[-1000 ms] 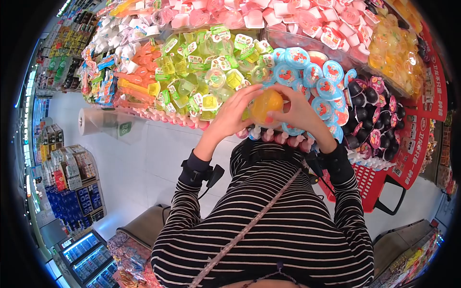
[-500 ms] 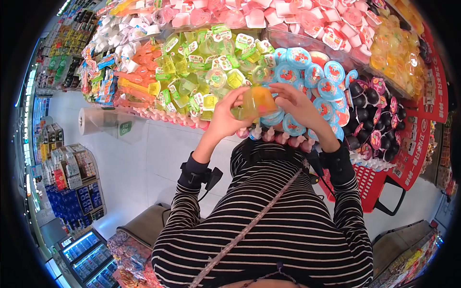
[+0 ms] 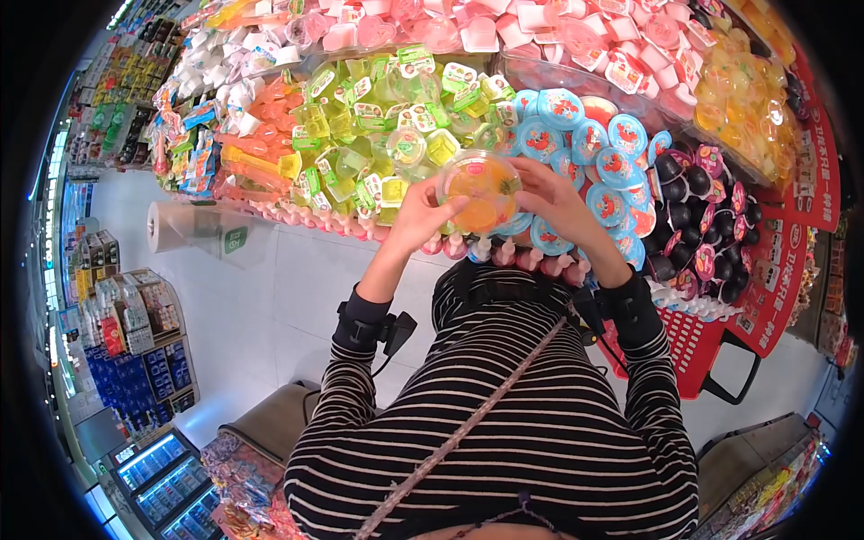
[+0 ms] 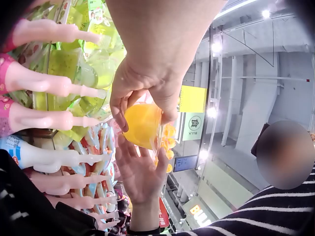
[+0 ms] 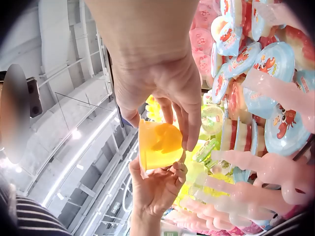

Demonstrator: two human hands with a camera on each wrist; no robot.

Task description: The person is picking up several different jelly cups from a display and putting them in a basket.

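Both hands hold a clear plastic jelly cup (image 3: 479,193) with yellow-orange filling, above the front of the display. Its round clear lid faces up toward the head camera. My left hand (image 3: 418,216) grips the cup's left side, with the thumb across the front. On the other side, my right hand (image 3: 562,205) has curved fingers and thumb at the cup's edge. The right wrist view shows the cup (image 5: 160,145) lying sideways between the two hands, thumb at the lid rim and fingers by the base.
Green jelly cups (image 3: 360,117) lie behind the hands, blue-lidded cups (image 3: 621,171) to the right, and dark round jellies (image 3: 697,211) beyond. Pink bottle-shaped items (image 3: 531,259) line the front edge. A plastic bag roll (image 3: 166,228) hangs at left; a red basket (image 3: 693,351) stands at right.
The jelly cup has been turned between the hands: it was tilted sideways half a second ago, and its lid now faces up. It has shifted slightly left.
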